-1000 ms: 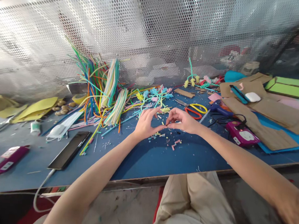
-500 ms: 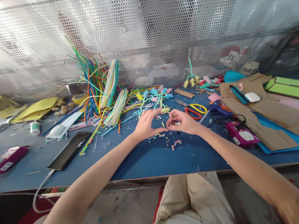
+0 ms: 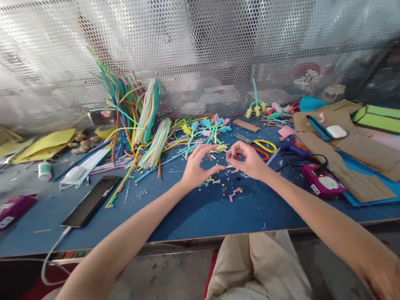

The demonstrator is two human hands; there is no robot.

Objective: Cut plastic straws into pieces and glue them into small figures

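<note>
My left hand (image 3: 199, 166) hovers over the blue table with thumb and fingers apart, curved like a C. No object shows in its grasp. Beyond its fingertips is a yellow fuzzy pipe-cleaner tip (image 3: 222, 148). To the right, my right hand (image 3: 246, 160) has its fingers curled, with thumb and index pressed together; anything between them is too small to make out. Under the hands lie short cut pipe-cleaner bits (image 3: 214, 180). Just behind sit pipe-cleaner flowers (image 3: 210, 125) in blue, pink and yellow. Scissors (image 3: 264, 146) with yellow and red handles lie beside my right hand.
Bundled pipe cleaners (image 3: 147, 113) stand at the left back, near a phone (image 3: 92, 201) on a cable. At the right are a purple power strip (image 3: 322, 179), a glue gun (image 3: 293, 146) and cardboard pieces (image 3: 344, 166). A perforated metal screen (image 3: 225, 45) borders the back.
My hands have moved slightly apart; the left thumb no longer meets the right hand's fingers. The right hand has risen a little. Things on the table lie as before.
</note>
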